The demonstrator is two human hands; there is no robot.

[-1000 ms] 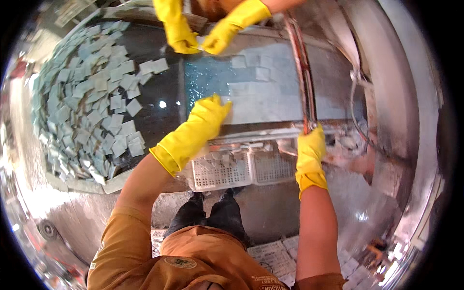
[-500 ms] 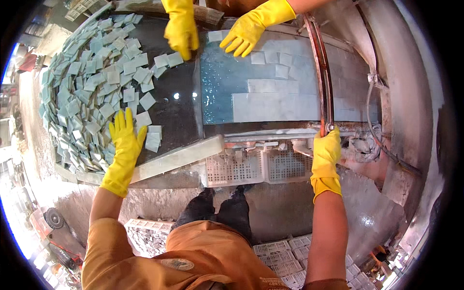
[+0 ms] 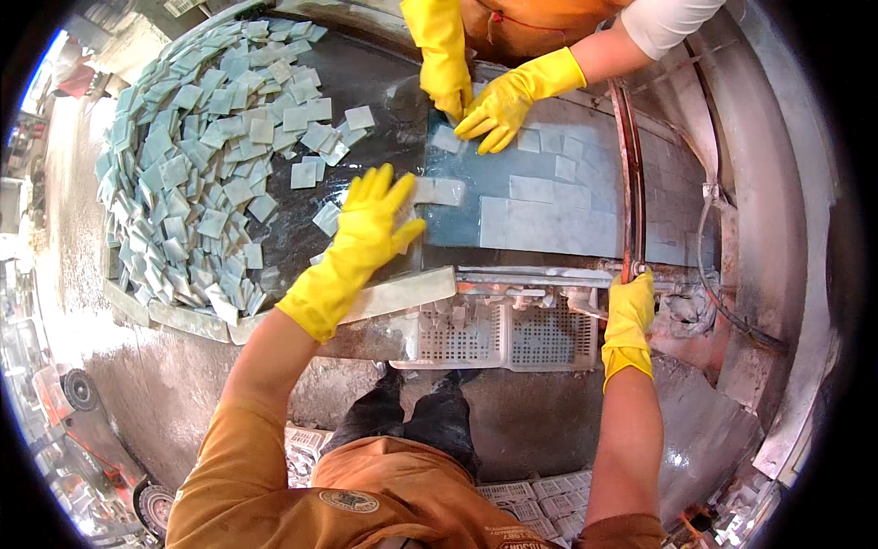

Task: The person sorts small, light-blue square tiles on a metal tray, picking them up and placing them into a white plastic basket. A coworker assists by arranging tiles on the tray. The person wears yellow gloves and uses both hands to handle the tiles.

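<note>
My left hand, in a yellow rubber glove, lies open with spread fingers over the dark wet slab. Pale square stone tiles lie against its fingertips, at the edge of the blue-grey wet belt. Some of what is under the palm is hidden. My right hand, also gloved in yellow, is closed around the near end of a reddish metal bar that crosses the belt. Rows of flat tiles lie on the belt and run beneath the bar.
A large heap of loose tiles covers the slab's left side. Across the belt, a co-worker's two yellow-gloved hands touch tiles. White perforated baskets hang below the near edge, beside a pale stone strip. A hose runs at right.
My left hand has swept right from the heap toward the belt, with tiles at its fingers. My right hand stays on the bar. The co-worker's hands have come together, and the view has shifted.
</note>
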